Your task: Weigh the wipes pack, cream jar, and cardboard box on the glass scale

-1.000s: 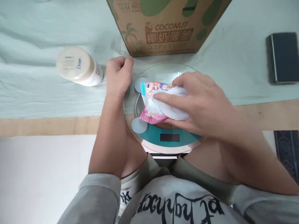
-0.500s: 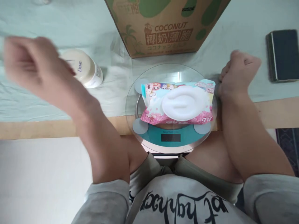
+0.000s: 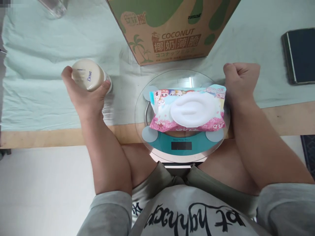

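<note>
My left hand (image 3: 86, 98) is wrapped around a cream-lidded Dove jar (image 3: 85, 73), thumb on its right side and fingers on its left. The jar stands upright on the cloth. My right hand (image 3: 242, 82) is closed in a fist on the cloth, nothing showing in it. Between my hands, a pack of wipes (image 3: 189, 108) with a white oval lid lies on a round glass scale (image 3: 140, 111). The scale's display (image 3: 181, 145) is dark. It reaches past the table edge, over my thighs.
A tall brown and green coconut snack carton (image 3: 177, 36) stands behind the scale. A dark phone-like slab (image 3: 302, 55) lies at the far right. Part of a clear glass (image 3: 56, 8) shows at the upper left. A pale green cloth (image 3: 31, 85) covers most of the wooden table (image 3: 44, 137).
My left hand has come down and rightward from a blurred fist at the left and now grips the jar. My right fist has shifted slightly left.
</note>
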`<state>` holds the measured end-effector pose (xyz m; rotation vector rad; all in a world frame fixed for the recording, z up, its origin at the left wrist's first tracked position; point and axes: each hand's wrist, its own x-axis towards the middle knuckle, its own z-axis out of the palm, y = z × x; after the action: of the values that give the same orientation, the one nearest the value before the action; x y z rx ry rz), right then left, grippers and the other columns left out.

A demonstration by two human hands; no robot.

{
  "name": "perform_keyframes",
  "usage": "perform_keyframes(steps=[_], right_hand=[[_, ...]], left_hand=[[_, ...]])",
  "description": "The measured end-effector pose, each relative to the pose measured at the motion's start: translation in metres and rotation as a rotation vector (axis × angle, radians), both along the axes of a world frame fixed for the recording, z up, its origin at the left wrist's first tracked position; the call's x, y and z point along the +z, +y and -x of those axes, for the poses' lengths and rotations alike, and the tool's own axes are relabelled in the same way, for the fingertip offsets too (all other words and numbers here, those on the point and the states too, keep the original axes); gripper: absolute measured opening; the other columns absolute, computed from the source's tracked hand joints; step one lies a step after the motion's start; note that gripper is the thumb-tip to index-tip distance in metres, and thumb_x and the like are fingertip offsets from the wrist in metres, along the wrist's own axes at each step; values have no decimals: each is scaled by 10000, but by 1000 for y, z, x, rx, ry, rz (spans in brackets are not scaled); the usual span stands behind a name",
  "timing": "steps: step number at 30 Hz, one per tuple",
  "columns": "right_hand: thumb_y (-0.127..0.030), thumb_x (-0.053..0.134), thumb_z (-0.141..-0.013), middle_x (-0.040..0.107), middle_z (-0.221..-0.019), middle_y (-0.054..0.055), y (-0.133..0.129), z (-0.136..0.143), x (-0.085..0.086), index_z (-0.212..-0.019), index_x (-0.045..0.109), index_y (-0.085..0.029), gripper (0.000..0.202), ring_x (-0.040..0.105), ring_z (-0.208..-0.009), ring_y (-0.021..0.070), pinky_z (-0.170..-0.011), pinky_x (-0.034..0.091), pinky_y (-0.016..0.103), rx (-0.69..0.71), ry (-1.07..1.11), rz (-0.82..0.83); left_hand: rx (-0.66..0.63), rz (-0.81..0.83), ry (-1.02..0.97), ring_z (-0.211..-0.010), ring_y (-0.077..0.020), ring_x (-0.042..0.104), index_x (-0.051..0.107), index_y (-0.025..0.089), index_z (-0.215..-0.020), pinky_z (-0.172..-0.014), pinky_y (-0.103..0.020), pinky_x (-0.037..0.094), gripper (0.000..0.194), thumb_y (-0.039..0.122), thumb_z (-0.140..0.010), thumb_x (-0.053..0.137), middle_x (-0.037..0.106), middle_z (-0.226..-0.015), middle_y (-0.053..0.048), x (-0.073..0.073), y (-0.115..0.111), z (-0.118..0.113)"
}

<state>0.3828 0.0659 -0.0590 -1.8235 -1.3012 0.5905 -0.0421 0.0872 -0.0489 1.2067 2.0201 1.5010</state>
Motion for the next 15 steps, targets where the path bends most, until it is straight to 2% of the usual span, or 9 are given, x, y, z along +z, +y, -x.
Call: perform_keyframes(steps=[3,5,7,9,11,12,14,15], right_hand=[[-202,666,-1082,99,-626,-40,1,-4,-7,-679,249,-115,587,97,-658,6,-611,126,177,36,-27,-27],[-272,642,-1079,105,-630,-21,1,-6,-5,-665,229,-142,598,102,-664,21,-620,137,222,58,-43,-108],[-387,619,-1057,179,-634,12,-4,-4,6,-656,247,-172,588,149,-667,47,-651,155,280,72,-66,-250],[-548,619,-1045,371,-681,47,-16,4,27,-715,388,-178,547,306,-675,83,-677,249,303,135,-99,-400],[-639,624,-1063,625,-903,79,-34,16,49,-935,599,-189,468,578,-836,146,-779,450,334,365,-195,-494],[-644,612,-1096,705,-1107,88,-44,23,58,-1119,665,-215,433,685,-1028,184,-898,544,367,562,-291,-500],[-698,598,-1112,708,-1385,76,-61,36,68,-1400,672,-279,514,717,-1282,234,-1058,596,435,786,-426,-490],[-712,579,-1118,695,-1441,73,-67,41,70,-1486,653,-298,559,715,-1314,254,-1063,598,455,846,-494,-480]], left_hand=[[50,14,70,-1579,-310,540,450,253,-1355,-1469,-495,414,982,-42,-490,808,569,-1573,-121,-1,5,6],[71,39,78,-1499,-325,584,446,261,-1214,-1428,-526,460,886,-39,-486,852,602,-1479,-101,0,5,6],[85,47,55,-1398,-331,623,441,261,-1114,-1368,-563,511,814,-11,-501,902,627,-1375,-88,3,3,1],[103,20,25,-1328,-327,636,469,250,-1090,-1318,-587,548,769,22,-513,924,642,-1302,-86,6,1,-4],[102,-68,27,-1283,-318,643,497,237,-1095,-1306,-599,559,750,76,-513,942,634,-1239,-79,11,-1,-6],[80,-128,50,-1262,-312,646,507,234,-1092,-1312,-608,556,738,134,-519,962,621,-1208,-72,14,-2,-4],[-6,-264,123,-1237,-316,653,540,234,-1102,-1323,-635,548,744,346,-537,1011,590,-1164,-60,22,-5,2],[-61,-300,152,-1270,-336,655,563,240,-1130,-1339,-657,534,774,470,-550,1022,592,-1186,-64,28,-7,5]])
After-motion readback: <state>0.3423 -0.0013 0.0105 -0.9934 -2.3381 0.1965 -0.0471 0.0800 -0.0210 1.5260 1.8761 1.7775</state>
